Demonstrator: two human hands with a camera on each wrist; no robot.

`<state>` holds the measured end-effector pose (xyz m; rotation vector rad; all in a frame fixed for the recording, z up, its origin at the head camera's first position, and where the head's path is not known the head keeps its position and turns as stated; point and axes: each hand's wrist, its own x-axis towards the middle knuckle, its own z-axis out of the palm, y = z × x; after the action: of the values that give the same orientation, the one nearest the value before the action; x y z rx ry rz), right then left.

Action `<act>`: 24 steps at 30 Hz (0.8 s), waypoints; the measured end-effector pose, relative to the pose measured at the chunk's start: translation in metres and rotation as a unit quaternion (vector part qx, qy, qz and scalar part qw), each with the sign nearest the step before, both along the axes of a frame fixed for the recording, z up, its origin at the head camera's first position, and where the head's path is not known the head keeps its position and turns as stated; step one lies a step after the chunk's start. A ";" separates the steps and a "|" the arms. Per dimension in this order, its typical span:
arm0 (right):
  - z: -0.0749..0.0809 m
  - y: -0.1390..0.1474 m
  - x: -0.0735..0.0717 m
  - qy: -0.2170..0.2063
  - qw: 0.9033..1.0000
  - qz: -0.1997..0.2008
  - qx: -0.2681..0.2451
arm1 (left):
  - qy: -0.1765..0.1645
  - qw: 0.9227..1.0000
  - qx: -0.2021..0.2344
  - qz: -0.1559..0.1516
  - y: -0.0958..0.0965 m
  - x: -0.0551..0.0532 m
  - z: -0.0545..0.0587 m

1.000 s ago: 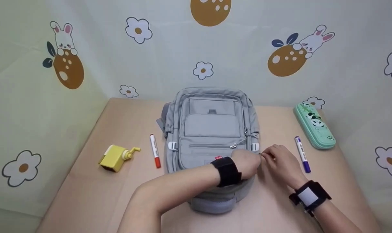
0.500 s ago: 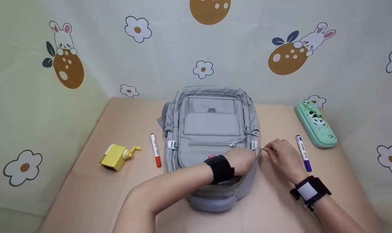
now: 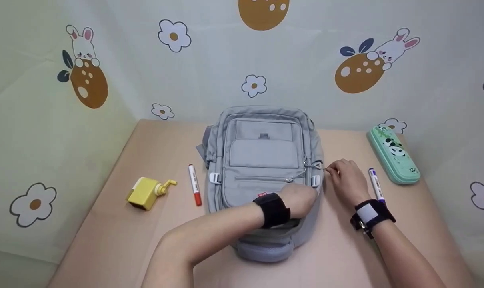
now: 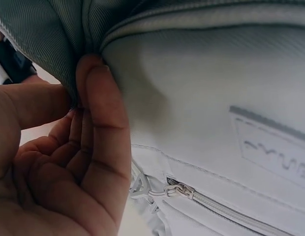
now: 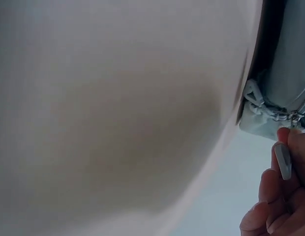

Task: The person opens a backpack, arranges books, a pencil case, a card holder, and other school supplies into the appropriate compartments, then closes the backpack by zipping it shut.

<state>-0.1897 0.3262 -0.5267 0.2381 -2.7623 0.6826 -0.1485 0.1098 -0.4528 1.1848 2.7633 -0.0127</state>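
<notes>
A grey backpack [image 3: 262, 154] lies front side up on the table, its carry handle toward the near edge. My left hand [image 3: 300, 200] reaches across its front. In the left wrist view the thumb and fingers pinch a fold of the backpack's zipper-edged fabric [image 4: 49, 39], beside an opening. At the backpack's right side, my right hand [image 3: 349, 180] pinches a zipper pull [image 5: 283, 161], whose grey tab shows between the fingers in the right wrist view. The other side of that grip is hidden.
Left of the backpack lie a red-capped marker [image 3: 195, 185] and a yellow crank sharpener [image 3: 145, 194]. On the right are a blue-capped marker [image 3: 376, 184], partly behind the right wrist strap, and a green panda pencil case [image 3: 395, 155]. A patterned cloth hangs behind.
My right hand has moved away from me along the backpack's right side, still pinching the zipper pull. The left hand shifted slightly left, then stayed at the fabric.
</notes>
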 end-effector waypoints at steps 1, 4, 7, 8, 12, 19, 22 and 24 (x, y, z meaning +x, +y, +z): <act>0.000 0.000 -0.002 0.001 1.000 0.000 0.000 | 0.002 1.000 0.002 -0.001 0.000 0.000 0.000; -0.001 -0.001 -0.004 0.005 1.000 0.001 0.000 | 0.008 1.000 0.007 -0.001 -0.002 0.001 0.000; 0.000 -0.001 -0.002 -0.002 1.000 -0.001 0.000 | 0.013 1.000 0.002 -0.006 -0.002 0.004 -0.001; 0.000 -0.001 -0.001 -0.008 1.000 -0.002 0.000 | 0.013 1.000 0.001 -0.007 -0.002 0.004 -0.001; 0.005 -0.001 0.000 -0.041 0.999 -0.003 -0.003 | 0.005 1.000 0.000 -0.009 -0.002 0.005 -0.005; 0.015 -0.001 0.001 -0.055 0.998 0.004 0.004 | -0.010 1.000 0.013 0.002 -0.003 0.006 -0.006; 0.017 0.000 0.001 -0.052 0.999 -0.002 0.010 | -0.014 1.000 0.020 0.006 -0.003 0.007 -0.007; 0.018 0.000 0.001 -0.049 0.999 -0.011 0.011 | -0.018 1.000 0.023 0.008 -0.003 0.007 -0.007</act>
<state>-0.1888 0.3266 -0.5083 0.1828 -2.8624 0.6770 -0.1414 0.1068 -0.4601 1.1609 2.7565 0.0740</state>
